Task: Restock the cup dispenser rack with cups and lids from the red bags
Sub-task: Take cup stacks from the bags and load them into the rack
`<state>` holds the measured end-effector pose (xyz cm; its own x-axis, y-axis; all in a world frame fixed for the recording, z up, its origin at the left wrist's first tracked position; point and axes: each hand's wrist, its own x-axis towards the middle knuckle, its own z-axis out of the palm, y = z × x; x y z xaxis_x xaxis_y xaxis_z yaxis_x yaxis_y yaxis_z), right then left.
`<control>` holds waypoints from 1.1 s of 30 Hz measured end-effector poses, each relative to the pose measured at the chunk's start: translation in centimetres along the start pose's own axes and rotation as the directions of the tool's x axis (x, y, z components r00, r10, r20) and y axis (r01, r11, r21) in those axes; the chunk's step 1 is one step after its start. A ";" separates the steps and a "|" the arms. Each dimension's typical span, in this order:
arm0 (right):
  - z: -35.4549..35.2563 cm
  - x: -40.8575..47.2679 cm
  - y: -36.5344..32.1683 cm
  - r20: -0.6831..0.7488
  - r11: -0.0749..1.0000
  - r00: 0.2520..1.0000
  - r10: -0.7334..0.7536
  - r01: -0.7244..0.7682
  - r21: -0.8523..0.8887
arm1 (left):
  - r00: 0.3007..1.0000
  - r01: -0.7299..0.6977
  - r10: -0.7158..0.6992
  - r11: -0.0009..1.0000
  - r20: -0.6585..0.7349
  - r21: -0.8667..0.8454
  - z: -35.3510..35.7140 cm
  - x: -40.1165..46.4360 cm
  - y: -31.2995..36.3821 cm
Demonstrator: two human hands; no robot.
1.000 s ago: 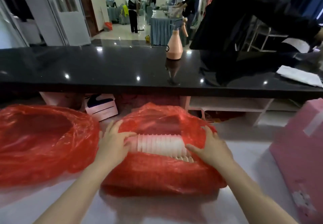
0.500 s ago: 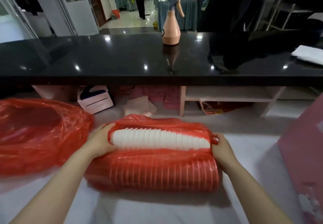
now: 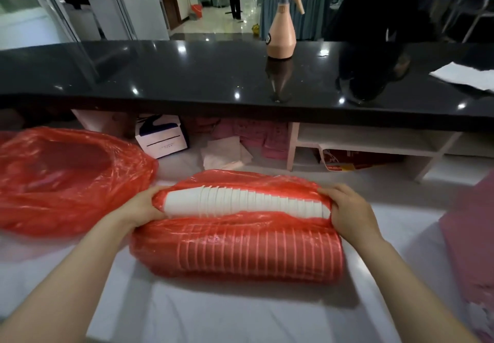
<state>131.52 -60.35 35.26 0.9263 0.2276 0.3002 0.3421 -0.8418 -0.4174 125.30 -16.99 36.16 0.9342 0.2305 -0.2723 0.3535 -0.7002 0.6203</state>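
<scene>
Plainly, both hands are clamped on a long sleeve of nested white paper cups [image 3: 246,203] that lies on its side in the opened mouth of the nearer red bag [image 3: 235,251]. The left hand [image 3: 141,206] grips the closed-bottom end, fingers curled round it with a fold of red film caught under them; the right hand [image 3: 347,209] cups the rim end. Held at both ends like this, the stack is squeezed lengthways, which I judge keeps the cups from sliding apart as it comes out. More ribbed stacks show through the plastic below (cups or lids, I cannot tell which), so the bag is far from emptied.

A second red bag [image 3: 66,179] sits just beside the left forearm, its mouth gaping and slumped. Both bags rest on a pale cloth-covered bench [image 3: 240,313]. The dispenser rack is not in view, so this looks like an early step: getting the first sleeve free.

For room, the space toward the person is open cloth. Ahead, the glossy black counter [image 3: 187,75] overhangs the shelves, with a pink spray bottle [image 3: 282,36] standing on it; a lift straight up and back should clear its edge. On the right a pink box [image 3: 473,249] crowds the right elbow. The loose film draped along the sleeve could drag as it rises.
</scene>
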 end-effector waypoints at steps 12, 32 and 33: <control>0.1 1.7 0.2 0.171 0.830 0.929 0.329 -0.371 0.416 | 0.992 0.083 -0.049 0.946 0.114 -0.313 0.4 -1.2 -2.4; -1.3 1.7 -0.4 0.246 0.900 0.873 0.420 -0.436 0.011 | 0.995 -0.088 0.092 0.989 0.030 -0.119 0.7 -1.5 -2.8; -1.6 1.7 -0.4 0.282 0.892 0.856 0.434 -0.452 -0.002 | 0.996 -0.085 0.088 0.991 0.026 -0.104 0.7 -1.6 -2.7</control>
<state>132.66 -60.40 37.34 0.9856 -0.0327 -0.1658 -0.1136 -0.8546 -0.5067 122.82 -15.94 34.34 0.9601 0.1507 -0.2355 0.2761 -0.6430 0.7144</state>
